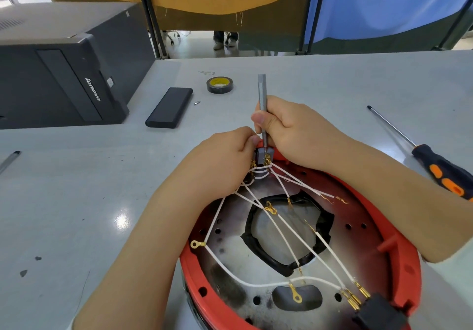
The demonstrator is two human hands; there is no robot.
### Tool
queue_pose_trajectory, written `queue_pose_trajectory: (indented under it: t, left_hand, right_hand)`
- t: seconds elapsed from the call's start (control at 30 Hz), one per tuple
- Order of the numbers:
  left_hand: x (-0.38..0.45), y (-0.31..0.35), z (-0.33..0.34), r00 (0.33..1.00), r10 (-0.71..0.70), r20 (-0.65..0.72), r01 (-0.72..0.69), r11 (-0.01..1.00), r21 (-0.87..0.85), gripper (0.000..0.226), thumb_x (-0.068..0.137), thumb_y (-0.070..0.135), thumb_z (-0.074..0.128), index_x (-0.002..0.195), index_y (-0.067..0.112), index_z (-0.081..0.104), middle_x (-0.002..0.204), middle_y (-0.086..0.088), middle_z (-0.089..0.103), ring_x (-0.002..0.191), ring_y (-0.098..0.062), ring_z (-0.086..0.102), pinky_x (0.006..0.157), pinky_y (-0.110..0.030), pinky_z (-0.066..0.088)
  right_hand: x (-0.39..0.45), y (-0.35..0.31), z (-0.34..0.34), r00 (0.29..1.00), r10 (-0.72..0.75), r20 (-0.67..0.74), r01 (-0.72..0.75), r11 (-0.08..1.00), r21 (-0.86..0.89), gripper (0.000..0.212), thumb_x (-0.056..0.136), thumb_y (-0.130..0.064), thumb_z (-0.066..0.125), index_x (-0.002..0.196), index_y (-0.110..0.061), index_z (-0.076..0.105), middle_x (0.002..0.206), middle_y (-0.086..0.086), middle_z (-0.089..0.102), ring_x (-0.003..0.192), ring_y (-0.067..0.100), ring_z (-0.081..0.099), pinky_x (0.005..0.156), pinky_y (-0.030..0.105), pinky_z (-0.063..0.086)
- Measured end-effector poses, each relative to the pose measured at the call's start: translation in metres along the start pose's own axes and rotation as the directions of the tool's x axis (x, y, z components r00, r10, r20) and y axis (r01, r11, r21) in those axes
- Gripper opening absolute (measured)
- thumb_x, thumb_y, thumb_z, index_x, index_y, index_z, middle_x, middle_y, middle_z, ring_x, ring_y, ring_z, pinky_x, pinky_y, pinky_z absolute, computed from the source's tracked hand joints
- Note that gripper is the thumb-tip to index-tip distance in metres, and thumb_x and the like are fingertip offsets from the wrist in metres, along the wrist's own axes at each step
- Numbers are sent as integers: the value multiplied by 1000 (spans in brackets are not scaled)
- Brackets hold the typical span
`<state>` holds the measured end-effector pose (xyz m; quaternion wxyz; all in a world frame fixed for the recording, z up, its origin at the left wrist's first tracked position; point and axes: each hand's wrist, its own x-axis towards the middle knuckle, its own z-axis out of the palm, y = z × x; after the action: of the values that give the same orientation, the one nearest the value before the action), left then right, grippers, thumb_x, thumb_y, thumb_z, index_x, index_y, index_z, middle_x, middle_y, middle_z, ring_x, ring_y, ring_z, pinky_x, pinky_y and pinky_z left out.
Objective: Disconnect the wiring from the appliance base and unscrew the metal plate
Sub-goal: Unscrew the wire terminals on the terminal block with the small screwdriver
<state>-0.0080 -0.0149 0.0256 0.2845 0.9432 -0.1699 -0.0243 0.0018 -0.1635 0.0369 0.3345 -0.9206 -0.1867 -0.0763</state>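
Observation:
A red appliance base lies upside down on the grey table, its scorched metal plate showing a black-rimmed central opening. White wires with gold terminals fan across the plate from a small grey switch block at the far rim to a black connector at the near rim. My left hand pinches the switch block from the left. My right hand grips a slim grey screwdriver held upright, its tip down at the block's top.
A long screwdriver with a black and orange handle lies at the right. A roll of black tape, a black flat case and a tiny screw bit lie beyond my hands. A black computer tower lies at the left.

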Motion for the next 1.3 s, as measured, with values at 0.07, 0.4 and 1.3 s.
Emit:
queue_pose_trajectory:
  t: [0.07,0.4,1.3]
  left_hand:
    - [0,-1,0,1000,-4,-7,4,1000,-16,29,100,40,30,86,29,53,68,7,52,69,-15,51,60,-31,38]
    - [0,-2,1,1000,-1,-6,1,1000,-21,28,100,39,30,95,30,56,69,9,52,71,-11,51,62,-31,39]
    - [-2,-1,-1,1000,-2,5,2,999,-35,31,100,42,29,96,31,57,77,8,58,79,-14,56,75,-35,47]
  right_hand:
    - [-4,4,-1,999,2,-42,2,996,94,25,100,-31,39,77,-28,47,51,-21,55,50,-1,50,55,21,36]
    - [-7,5,-3,997,35,-66,-27,993,118,26,100,-29,40,75,-30,47,52,-31,53,48,-5,50,53,19,32]
    - [-4,4,-8,962,239,-132,-130,826,549,30,102,-25,37,78,-10,48,52,4,37,27,4,29,32,16,26]
